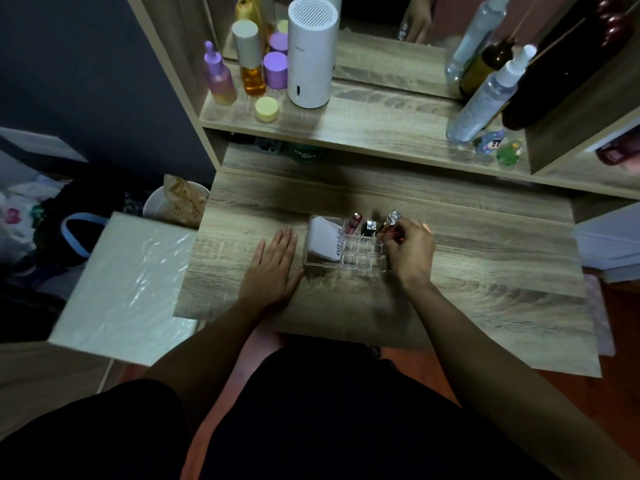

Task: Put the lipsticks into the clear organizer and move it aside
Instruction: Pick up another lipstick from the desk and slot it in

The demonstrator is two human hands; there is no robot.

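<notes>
A clear organizer [360, 259] with small square cells stands on the wooden desk [485, 271]. A white tube [323, 242] lies in its left compartment. A pink lipstick [354, 223] and a dark one with a silver cap [370, 227] stand upright in the back cells. My right hand [410, 249] is closed on a red lipstick with a silver cap [391, 221], tilted over the organizer's right back corner. My left hand [273, 263] lies flat on the desk, fingers apart, just left of the organizer.
The shelf above holds purple and amber bottles [249, 60], a white cylinder [311, 51], clear spray bottles [485, 98] and small figurines [500, 147]. A white box [128, 282] and a white bucket [173, 202] sit left of the desk.
</notes>
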